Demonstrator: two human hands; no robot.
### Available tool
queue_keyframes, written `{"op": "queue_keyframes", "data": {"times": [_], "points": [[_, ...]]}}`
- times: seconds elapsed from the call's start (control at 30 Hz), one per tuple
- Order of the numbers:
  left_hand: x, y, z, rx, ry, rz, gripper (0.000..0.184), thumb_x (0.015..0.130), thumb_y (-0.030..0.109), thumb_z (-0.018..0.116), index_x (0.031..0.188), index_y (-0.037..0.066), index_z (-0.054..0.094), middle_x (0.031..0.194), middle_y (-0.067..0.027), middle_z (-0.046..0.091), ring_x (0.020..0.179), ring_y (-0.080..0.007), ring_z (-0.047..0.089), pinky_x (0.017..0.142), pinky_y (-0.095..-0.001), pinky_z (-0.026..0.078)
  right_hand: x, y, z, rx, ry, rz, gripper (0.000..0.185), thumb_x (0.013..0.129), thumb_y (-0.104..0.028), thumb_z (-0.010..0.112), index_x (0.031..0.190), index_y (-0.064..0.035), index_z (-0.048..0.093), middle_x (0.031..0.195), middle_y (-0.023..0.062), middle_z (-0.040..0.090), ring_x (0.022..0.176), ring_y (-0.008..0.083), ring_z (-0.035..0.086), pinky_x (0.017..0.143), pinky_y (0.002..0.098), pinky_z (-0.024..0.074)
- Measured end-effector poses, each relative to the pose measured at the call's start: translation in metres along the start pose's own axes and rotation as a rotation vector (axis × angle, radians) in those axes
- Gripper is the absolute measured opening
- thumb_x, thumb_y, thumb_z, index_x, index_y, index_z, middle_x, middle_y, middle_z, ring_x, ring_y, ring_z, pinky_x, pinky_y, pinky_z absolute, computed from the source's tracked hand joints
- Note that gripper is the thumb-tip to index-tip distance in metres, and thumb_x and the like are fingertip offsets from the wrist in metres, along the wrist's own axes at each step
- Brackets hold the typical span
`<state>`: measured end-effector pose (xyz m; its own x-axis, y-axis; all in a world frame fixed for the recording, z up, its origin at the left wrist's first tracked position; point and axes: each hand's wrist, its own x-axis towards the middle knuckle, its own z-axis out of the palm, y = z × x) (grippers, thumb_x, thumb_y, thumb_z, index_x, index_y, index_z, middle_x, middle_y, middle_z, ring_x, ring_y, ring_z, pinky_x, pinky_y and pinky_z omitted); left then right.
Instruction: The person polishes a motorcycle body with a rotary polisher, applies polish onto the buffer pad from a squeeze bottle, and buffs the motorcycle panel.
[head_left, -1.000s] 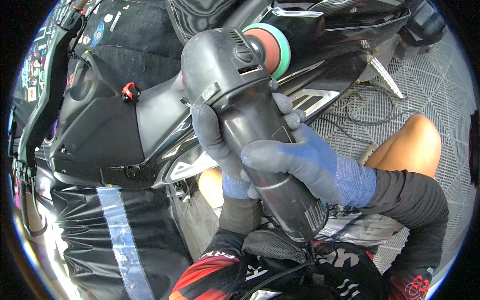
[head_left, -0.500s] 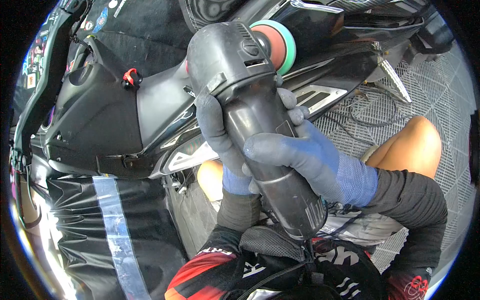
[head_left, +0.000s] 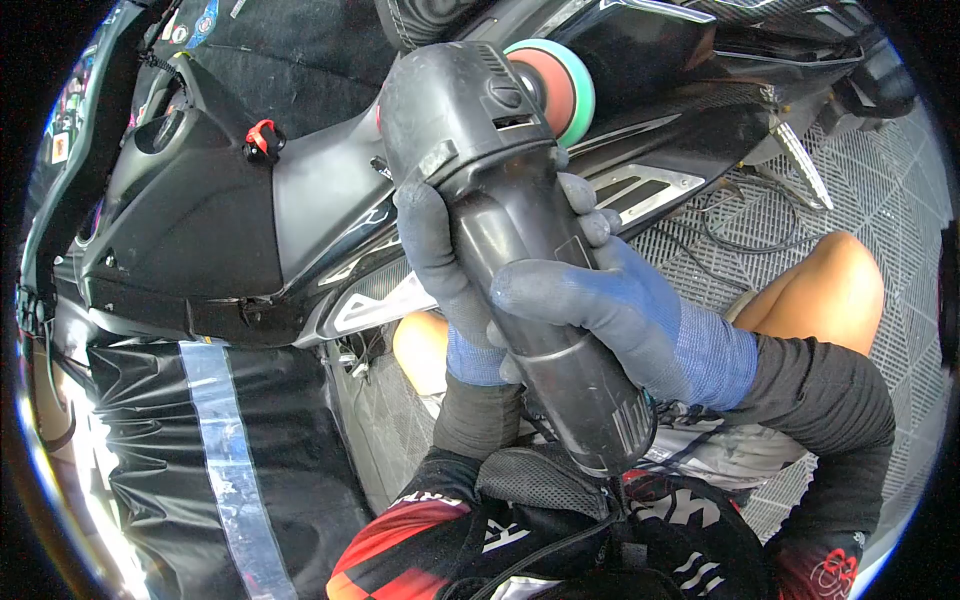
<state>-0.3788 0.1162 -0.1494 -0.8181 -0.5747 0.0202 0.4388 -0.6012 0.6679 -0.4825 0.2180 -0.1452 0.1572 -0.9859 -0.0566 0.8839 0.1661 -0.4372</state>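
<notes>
Both gloved hands are wrapped round a black polisher (head_left: pixel 520 240), held at a slant in front of my body. My left hand (head_left: pixel 440 255) grips its left side just below the head, thumb along the casing. Across the body of the tool lies the thumb of my right hand (head_left: pixel 610 310), with the fingers curled round the far side. A round foam pad (head_left: pixel 557 92), orange with a green rim, faces away to the upper right near the dark bodywork of a scooter (head_left: pixel 640 75). From the tool's lower end a cord (head_left: pixel 616 495) runs down over my lap.
The scooter's grey and black panels (head_left: pixel 190 225) stretch across the back, with a red key piece (head_left: pixel 262 138) on top. Black sheeting with a clear strip (head_left: pixel 225 440) lies at left. Grey grid flooring (head_left: pixel 890 220) and a loose cable (head_left: pixel 745 225) are at right.
The view has shifted slightly, so the scooter and the sheeting sit a little differently in it. Both hands keep the same grip on the polisher.
</notes>
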Motion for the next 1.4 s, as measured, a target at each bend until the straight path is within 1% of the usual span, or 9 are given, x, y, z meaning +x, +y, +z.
{"op": "queue_keyframes", "data": {"times": [0.07, 0.1, 0.2, 0.4, 0.47, 0.9, 1.0, 1.07, 1.4], "points": [[0.0, -0.003, 0.008, -0.066, 0.05, 0.053, 0.098, 0.09, 0.079, 0.039, 0.135, -0.008, 0.048, 0.1, -0.0248, 0.069, 0.076, -0.0349, 0.069, 0.079, -0.0526, 0.052, 0.002, 0.0, 0.001, -0.112, 0.068, -0.01, 0.061, 0.077, -0.033, 0.085, 0.122, -0.0027, 0.058, 0.106, 0.0072, 0.067, 0.088, 0.0135, 0.064, 0.077, 0.0271, 0.0532], [-0.001, -0.002, 0.008, -0.069, 0.051, 0.055, 0.098, 0.09, 0.079, 0.039, 0.135, -0.008, 0.048, 0.1, -0.0248, 0.069, 0.076, -0.0349, 0.069, 0.079, -0.0526, 0.052, 0.003, 0.0, 0.0, -0.114, 0.07, -0.007, 0.061, 0.077, -0.033, 0.085, 0.122, -0.0027, 0.058, 0.106, 0.0072, 0.067, 0.088, 0.0135, 0.064, 0.077, 0.0271, 0.0532], [-0.003, 0.0, 0.006, -0.109, 0.026, 0.043, 0.098, 0.09, 0.079, 0.039, 0.137, -0.008, 0.046, 0.103, -0.0258, 0.068, 0.079, -0.0356, 0.069, 0.079, -0.0518, 0.052, 0.008, 0.002, -0.006, -0.173, -0.01, 0.024, 0.072, 0.087, -0.03, 0.075, 0.139, 0.0059, 0.041, 0.122, 0.0163, 0.06, 0.097, 0.0198, 0.07, 0.082, 0.0325, 0.0604], [-0.003, 0.004, -0.007, -0.113, -0.009, 0.022, 0.1, 0.09, 0.079, 0.04, 0.136, -0.009, 0.045, 0.105, -0.0261, 0.068, 0.081, -0.0358, 0.07, 0.083, -0.0489, 0.051, 0.01, 0.003, 0.0, -0.182, -0.001, -0.014, 0.078, 0.087, -0.03, 0.075, 0.144, 0.0047, 0.035, 0.122, 0.0163, 0.06, 0.098, 0.0218, 0.07, 0.079, 0.033, 0.0619], [-0.004, 0.006, -0.013, -0.076, -0.022, 0.006, 0.097, 0.085, 0.08, 0.051, 0.134, -0.004, 0.05, 0.105, -0.0215, 0.068, 0.092, -0.0351, 0.066, 0.077, -0.0456, 0.06, 0.013, 0.007, -0.002, -0.166, 0.004, -0.025, 0.075, 0.088, -0.028, 0.075, 0.143, 0.004, 0.036, 0.122, 0.0165, 0.06, 0.097, 0.0218, 0.07, 0.079, 0.0342, 0.0622], [-0.012, 0.016, -0.023, -0.068, 0.039, 0.033, 0.098, 0.087, 0.08, 0.046, 0.134, -0.005, 0.05, 0.105, -0.0237, 0.068, 0.093, -0.0369, 0.068, 0.077, -0.046, 0.061, 0.021, 0.012, 0.002, -0.139, -0.02, 0.105, 0.076, 0.087, -0.027, 0.074, 0.144, 0.0026, 0.033, 0.115, 0.0196, 0.063, 0.091, 0.0237, 0.072, 0.076, 0.0345, 0.062], [-0.013, 0.017, -0.031, -0.051, -0.021, 0.04, 0.098, 0.088, 0.08, 0.046, 0.135, -0.006, 0.049, 0.106, -0.0248, 0.068, 0.094, -0.0373, 0.069, 0.077, -0.0458, 0.062, 0.022, 0.017, 0.005, -0.154, 0.071, 0.016, 0.075, 0.087, -0.028, 0.074, 0.144, 0.0027, 0.034, 0.111, 0.0195, 0.065, 0.088, 0.0237, 0.072, 0.075, 0.0338, 0.0619], [-0.014, 0.018, -0.034, -0.006, 0.0, 0.045, 0.097, 0.088, 0.078, 0.046, 0.135, -0.006, 0.048, 0.106, -0.0245, 0.068, 0.092, -0.0366, 0.069, 0.075, -0.0454, 0.062, 0.022, 0.015, 0.003, -0.14, 0.009, 0.093, 0.074, 0.088, -0.029, 0.073, 0.143, 0.0032, 0.037, 0.111, 0.019, 0.065, 0.087, 0.0237, 0.073, 0.075, 0.0333, 0.0618], [-0.017, 0.018, -0.038, 0.046, 0.058, 0.087, 0.095, 0.088, 0.079, 0.046, 0.132, -0.005, 0.05, 0.1, -0.0224, 0.068, 0.089, -0.0345, 0.07, 0.071, -0.0433, 0.063, 0.029, 0.026, 0.0, -0.141, 0.02, 0.084, 0.07, 0.089, -0.028, 0.072, 0.143, 0.0016, 0.038, 0.111, 0.0178, 0.064, 0.086, 0.0237, 0.072, 0.074, 0.0339, 0.0617]]}}
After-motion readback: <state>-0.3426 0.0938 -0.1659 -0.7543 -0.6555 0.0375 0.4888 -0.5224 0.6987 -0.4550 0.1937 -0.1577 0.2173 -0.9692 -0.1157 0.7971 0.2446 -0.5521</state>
